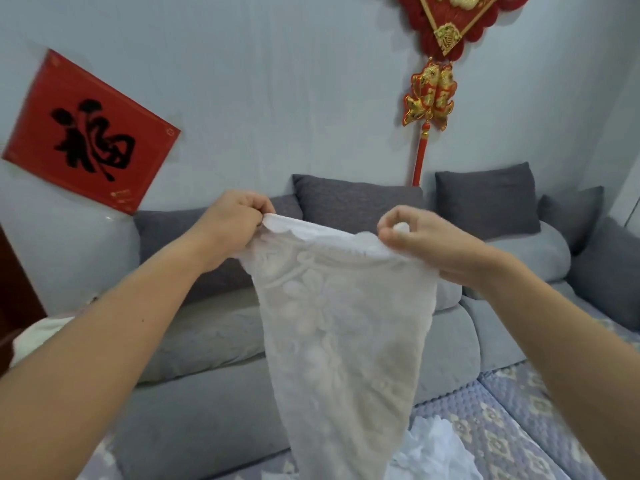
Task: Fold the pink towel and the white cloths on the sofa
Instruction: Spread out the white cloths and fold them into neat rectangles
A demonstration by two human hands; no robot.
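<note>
A white lace cloth (343, 327) with a flower pattern hangs in front of me over the grey sofa (207, 341). My left hand (235, 223) pinches its top edge at the left corner. My right hand (422, 240) pinches the top edge at the right corner. The cloth narrows as it drops toward the bottom of the view. Another white cloth (436, 452) lies crumpled below it on the patterned seat cover. No pink towel shows clearly; a pale bundle (41, 337) lies at the far left.
Dark grey cushions (356, 206) line the sofa back. A blue floral quilted cover (519, 420) spreads at lower right. A red paper sign (90, 133) and a red hanging ornament (433, 91) are on the wall. A dark wooden edge (14, 292) stands at left.
</note>
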